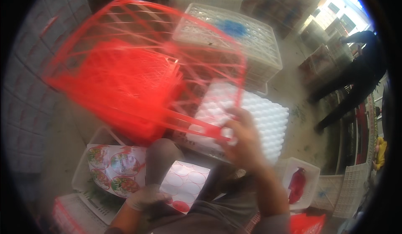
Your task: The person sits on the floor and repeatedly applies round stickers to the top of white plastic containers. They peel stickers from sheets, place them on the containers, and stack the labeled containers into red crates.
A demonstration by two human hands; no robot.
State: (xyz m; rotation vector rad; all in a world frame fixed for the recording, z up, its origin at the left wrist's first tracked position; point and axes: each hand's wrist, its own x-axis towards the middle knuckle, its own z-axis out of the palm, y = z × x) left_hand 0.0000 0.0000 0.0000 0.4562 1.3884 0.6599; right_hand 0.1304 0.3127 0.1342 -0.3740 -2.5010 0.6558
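Note:
My right hand [243,140] is closed on the near corner of a red lattice plastic basket [169,46], which is tilted and smeared by motion. Through and below its mesh shows a stack of red baskets [130,73]. Just beyond the right hand lies a white, bumpy egg tray [264,117]. Down at my lap, my left hand [146,197] has its fingers at the edge of a sheet of round stickers [186,181], apparently pinching it. That sheet has pale circles and one red one. Printed sheets of colourful round labels [117,167] lie beside my left knee.
White plastic crates [234,29] stand ahead. At the right are a white bin [307,171] holding a red item and a red thing [307,223] below it. Another person in dark clothes [356,75] bends at the far right. Stacked cartons [29,108] line the left.

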